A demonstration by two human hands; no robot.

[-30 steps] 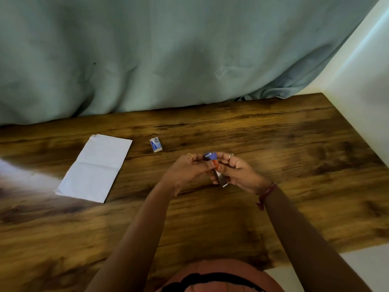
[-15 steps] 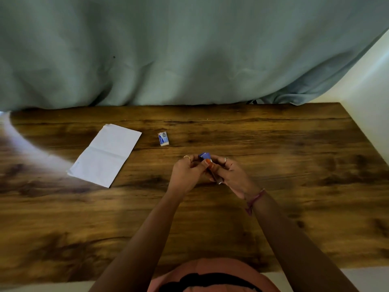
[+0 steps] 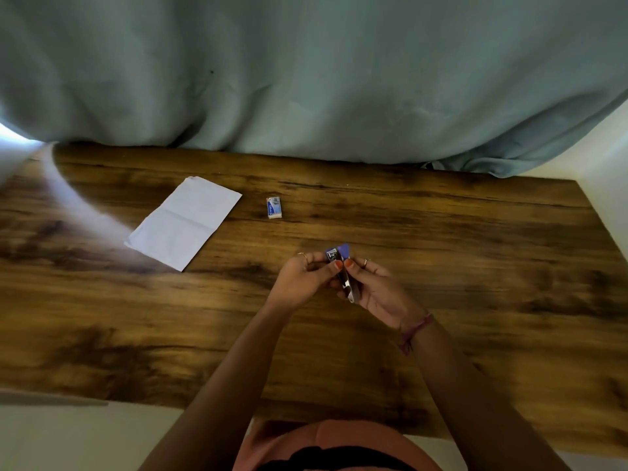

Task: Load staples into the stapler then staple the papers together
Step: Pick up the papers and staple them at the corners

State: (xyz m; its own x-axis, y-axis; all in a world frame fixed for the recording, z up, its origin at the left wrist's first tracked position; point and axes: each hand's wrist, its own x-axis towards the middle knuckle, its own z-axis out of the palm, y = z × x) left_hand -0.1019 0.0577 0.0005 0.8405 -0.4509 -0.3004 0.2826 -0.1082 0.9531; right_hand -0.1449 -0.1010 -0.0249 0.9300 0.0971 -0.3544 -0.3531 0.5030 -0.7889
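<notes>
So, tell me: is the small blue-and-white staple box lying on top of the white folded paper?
No, the small blue-and-white staple box lies on the bare wooden table, apart from the white folded paper.

Home room, wooden desk [image 3: 441, 253], draped teal curtain [image 3: 306, 79], white wall [image 3: 608, 171]

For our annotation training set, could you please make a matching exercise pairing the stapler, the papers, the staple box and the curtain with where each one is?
Things:
1. stapler
2. papers
3. staple box
4. curtain

Places:
A. lying flat on the table, far left of the hands
B. hanging behind the table's far edge
C. held between the left hand and right hand, above the table
D. alone on the table, between the papers and the hands

Pairs: 1-C, 2-A, 3-D, 4-B
</notes>
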